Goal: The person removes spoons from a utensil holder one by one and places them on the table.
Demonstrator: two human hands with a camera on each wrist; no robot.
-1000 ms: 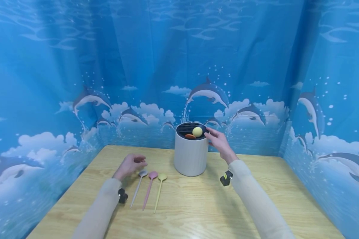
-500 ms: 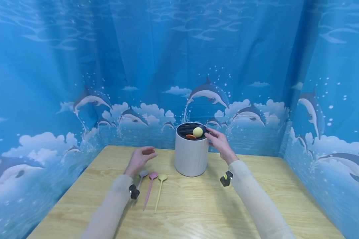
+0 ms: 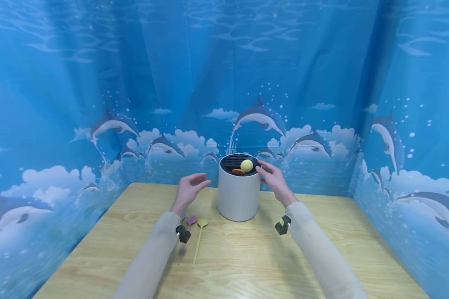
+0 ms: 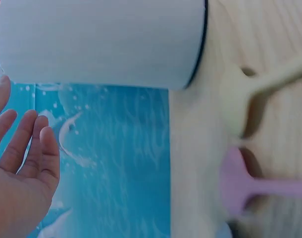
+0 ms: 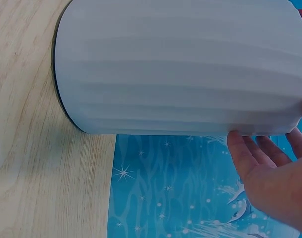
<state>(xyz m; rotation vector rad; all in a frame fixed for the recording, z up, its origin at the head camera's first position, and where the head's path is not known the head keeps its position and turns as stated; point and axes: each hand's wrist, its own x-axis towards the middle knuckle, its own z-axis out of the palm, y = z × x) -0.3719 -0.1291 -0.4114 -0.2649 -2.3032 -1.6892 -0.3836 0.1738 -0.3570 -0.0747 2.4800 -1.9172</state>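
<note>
A white ribbed canister (image 3: 238, 197) stands upright on the wooden table, with a black slotted top (image 3: 230, 161). On that top show a pale yellow ball-like piece (image 3: 246, 165) and an orange disc-like piece (image 3: 238, 171). My right hand (image 3: 274, 178) touches the canister's right side near the rim, fingers spread; the right wrist view shows its fingertips (image 5: 236, 141) against the wall. Left of the canister, my left hand (image 3: 190, 189) is raised with its fingers relaxed and apart, holding nothing. A yellow spoon (image 3: 198, 243) and a pink spoon (image 4: 235, 181) lie below it.
A third, greyish spoon (image 4: 224, 231) is mostly hidden by the left arm. The wooden table (image 3: 254, 261) ends just behind the canister, at a blue curtain (image 3: 191, 83) printed with dolphins. Black wrist cameras sit on both sleeves.
My left hand has moved right and away from me, past the spoons towards the canister, and its sleeve now covers the greyish spoon and part of the pink one. The right hand has stayed put.
</note>
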